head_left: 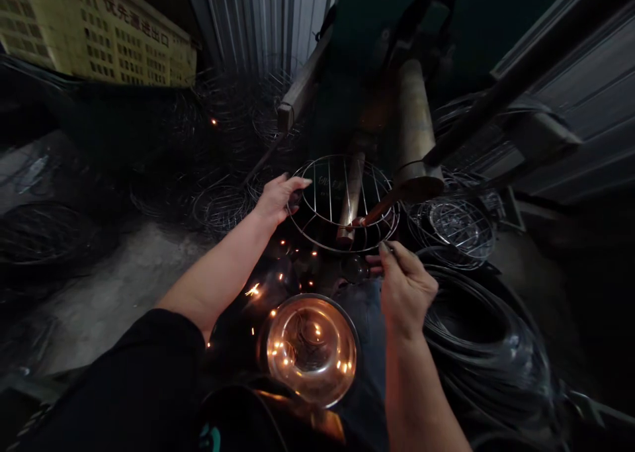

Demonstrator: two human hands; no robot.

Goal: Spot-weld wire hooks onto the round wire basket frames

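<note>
A round wire rack (pixel 330 204), with a double ring and parallel bars, is held level at the welding machine's electrodes. My left hand (pixel 282 197) grips its left rim, thumb on top. The lower electrode post (pixel 351 204) stands under the rack, and a copper-coloured upper electrode arm (pixel 380 208) reaches down to the wire. My right hand (pixel 407 276) is closed in a pinch at the rack's near right rim; what its fingertips hold is too dark to make out. Below, a shiny metal bowl (pixel 312 399) contains thin wire pieces. Orange sparks (pixel 253 290) scatter between the left forearm and the bowl.
Stacked wire racks lie at the right (pixel 454 230) and left (pixel 225 207). Coiled wire (pixel 491 353) sits beside my right forearm. A thick upper cylinder (pixel 417 114) and a slanting dark bar (pixel 520 61) hang overhead. A yellow crate (pixel 133 42) stands at upper left.
</note>
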